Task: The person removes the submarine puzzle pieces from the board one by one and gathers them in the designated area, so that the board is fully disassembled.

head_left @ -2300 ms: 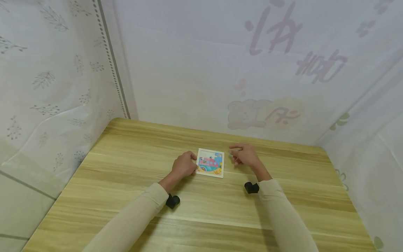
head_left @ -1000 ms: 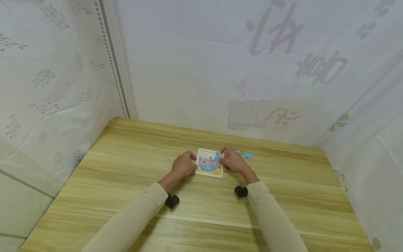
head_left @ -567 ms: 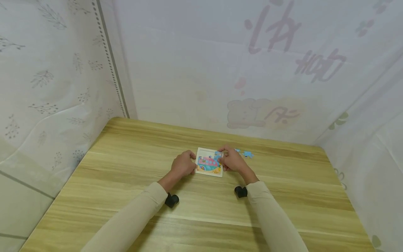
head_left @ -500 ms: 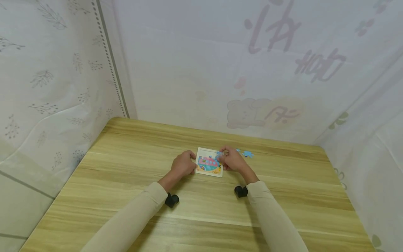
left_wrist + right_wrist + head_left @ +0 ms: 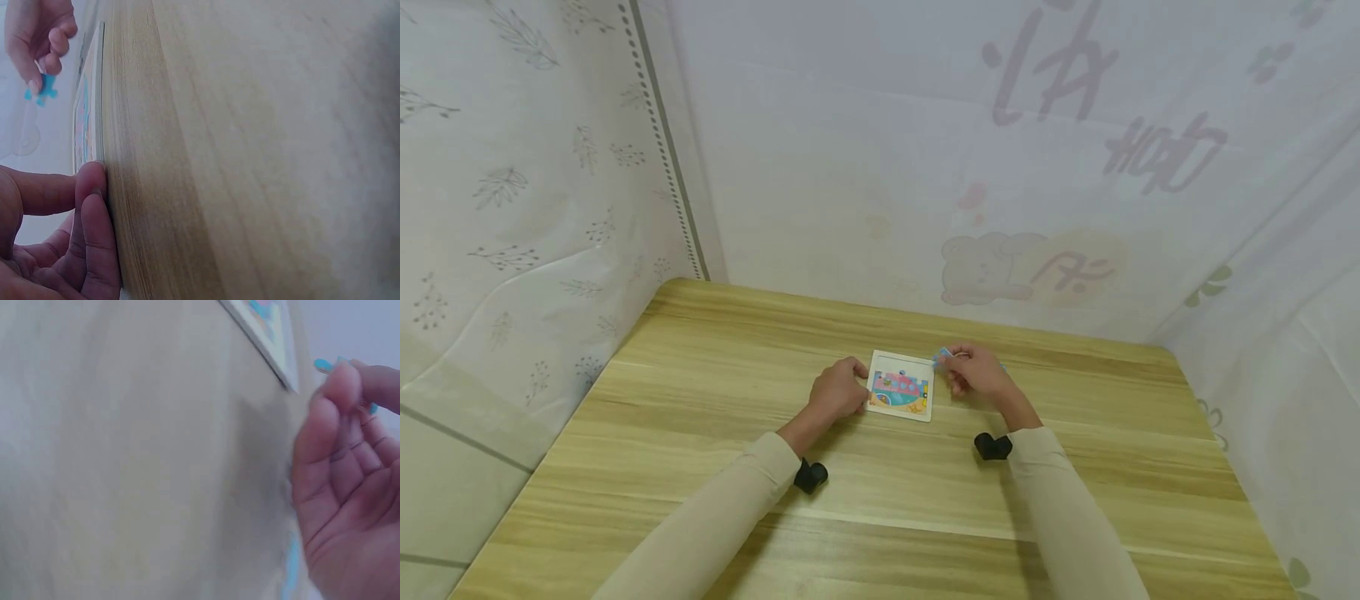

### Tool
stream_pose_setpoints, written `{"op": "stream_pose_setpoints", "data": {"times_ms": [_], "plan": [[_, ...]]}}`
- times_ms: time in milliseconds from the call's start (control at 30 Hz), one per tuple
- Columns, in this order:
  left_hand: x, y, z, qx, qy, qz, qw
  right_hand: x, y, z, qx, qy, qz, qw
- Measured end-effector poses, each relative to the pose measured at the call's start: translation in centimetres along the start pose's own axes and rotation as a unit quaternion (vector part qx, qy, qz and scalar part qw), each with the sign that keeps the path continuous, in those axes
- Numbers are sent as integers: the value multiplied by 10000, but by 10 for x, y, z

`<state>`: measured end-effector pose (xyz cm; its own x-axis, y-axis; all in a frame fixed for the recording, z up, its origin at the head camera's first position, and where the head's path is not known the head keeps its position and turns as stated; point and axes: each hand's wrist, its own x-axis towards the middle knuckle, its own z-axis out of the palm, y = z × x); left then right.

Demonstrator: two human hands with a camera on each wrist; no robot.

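Note:
A square jigsaw puzzle board [image 5: 901,415] with a pale frame lies flat on the wooden table. Pink, teal and orange pieces fill its lower part, while the upper strip shows bare white. My left hand [image 5: 838,388] grips the board's left edge; in the left wrist view, thumb and fingers [image 5: 90,178] close on that edge. Just off the upper right corner, my right hand [image 5: 977,370] pinches a blue puzzle piece [image 5: 942,357]. The left wrist view shows this piece [image 5: 47,89] raised above the board, its knobs pointing down. Fingertips hide part of it in the right wrist view.
Behind the right hand, a bit of another blue piece [image 5: 1003,367] peeks out on the table [image 5: 895,517]. A patterned white curtain [image 5: 850,167] hangs along the table's back edge. Black wrist cameras sit below both hands.
My right hand has moved right, away from the board, with a blue piece pinched from its upper right corner, which is now bare. My left hand stays on the left edge.

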<state>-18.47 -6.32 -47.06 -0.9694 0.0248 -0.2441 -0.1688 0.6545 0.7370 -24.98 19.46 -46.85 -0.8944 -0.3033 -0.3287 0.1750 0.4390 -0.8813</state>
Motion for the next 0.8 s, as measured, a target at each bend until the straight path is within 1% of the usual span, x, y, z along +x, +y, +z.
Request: {"op": "stream_pose_setpoints", "data": {"times_ms": [167, 267, 333, 433, 500, 633, 700, 800], "plan": [[0, -1, 0, -11, -29, -5, 10000, -11, -2, -35, -242, -41, 209, 9995], [1, -1, 0, -4, -61, -12, 10000, -19, 1, -56, -247, -76, 374, 9990], [1, -2, 0, -3, -82, -3, 10000, -23, 4, -70, -236, -16, 461, 9987], [0, -2, -1, -25, -97, 10, 9999, -29, 11, -85, -161, 196, 566, 9981], [0, -2, -1, -59, -115, 13, 9999, -33, 15, -93, -221, 345, 607, 9973], [0, -3, -1, -91, -137, 37, 9999, -40, 25, -105, -513, 598, 692, 9945], [0, -3, -1, -74, -134, 45, 9999, -43, 31, -109, -611, 696, 757, 9928], [1, -3, 0, -64, -114, 45, 9999, -46, 38, -112, -616, 810, 823, 9914]]}}
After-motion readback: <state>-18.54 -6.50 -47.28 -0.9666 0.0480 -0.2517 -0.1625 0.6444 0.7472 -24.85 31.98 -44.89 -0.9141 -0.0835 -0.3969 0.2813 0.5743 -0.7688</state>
